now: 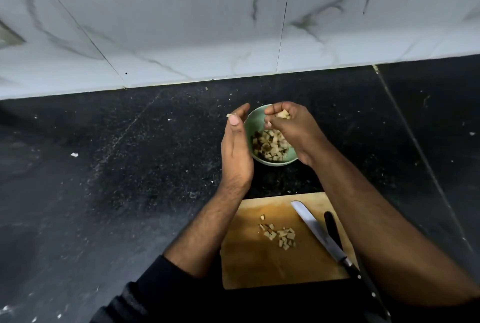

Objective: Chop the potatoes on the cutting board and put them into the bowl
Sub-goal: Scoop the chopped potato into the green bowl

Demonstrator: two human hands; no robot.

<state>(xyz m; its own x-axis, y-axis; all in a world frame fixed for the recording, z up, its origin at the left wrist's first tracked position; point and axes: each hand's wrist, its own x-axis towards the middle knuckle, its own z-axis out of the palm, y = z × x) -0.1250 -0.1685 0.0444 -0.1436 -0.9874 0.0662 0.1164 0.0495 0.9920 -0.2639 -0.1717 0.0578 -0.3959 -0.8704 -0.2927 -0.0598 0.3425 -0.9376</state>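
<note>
While curled fingers (270, 115) of the right hand (291, 133) cup a few potato pieces (283, 114) above the bowl (255, 120), the hand covers that bowl's right rim. Left hand (236, 151): upright on edge just beside the bowl's left rim, fingers straight and pressed together, one small potato bit (230, 115) stuck at the fingertips. Bowl: pale green, on the black countertop (130, 166), holding a heap of diced potato (271, 147), some pieces with dark skin. Cutting board (259, 265): wooden, nearer the person than the bowl, apart from it, under both forearms. On the board: a small cluster of chopped potato (281, 235) near its middle; a knife (319, 234) lying diagonally to the right, blade tip pointing away, dark handle toward the person, partly hidden by the right forearm. Behind: white marbled wall tiles (207, 24). Left sleeve (155, 286): dark.
</note>
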